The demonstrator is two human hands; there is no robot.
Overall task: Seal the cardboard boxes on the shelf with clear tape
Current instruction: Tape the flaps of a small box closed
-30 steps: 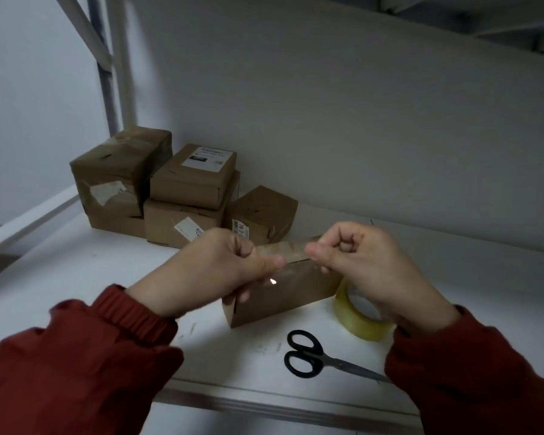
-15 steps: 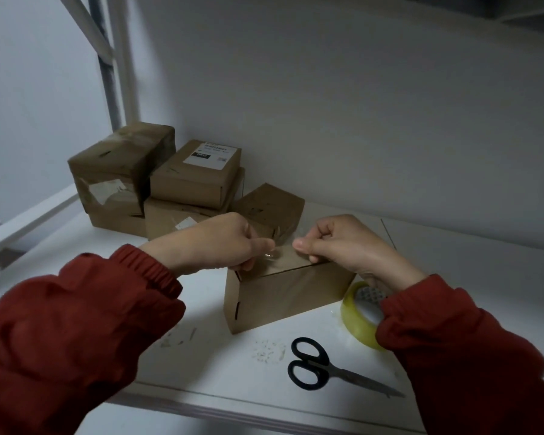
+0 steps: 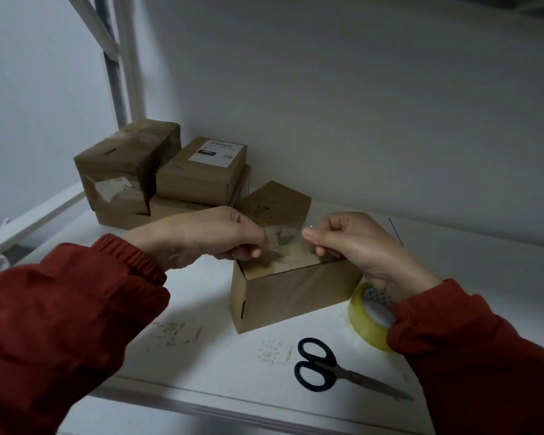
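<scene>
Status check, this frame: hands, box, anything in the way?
Left hand, right hand each pinch one end of clear tape strip. Strip stretched over front box top. Aside: scissors, tape roll; nothing blocking.

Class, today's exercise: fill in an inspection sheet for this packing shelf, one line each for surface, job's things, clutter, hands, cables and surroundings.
Surface: white shelf board, with patches of old tape residue near the front.
Job's things: brown cardboard box in front, top closed; strip of clear tape held over its top; yellowish roll of clear tape lying at its right; stack of more brown cardboard boxes at back left.
Clutter: black-handled scissors lying closed near the front edge.
Hands: left hand and right hand each pinch one end of the strip.
Cables: nothing seen.
Surroundings: pale wall behind; white metal upright at back left.
</scene>
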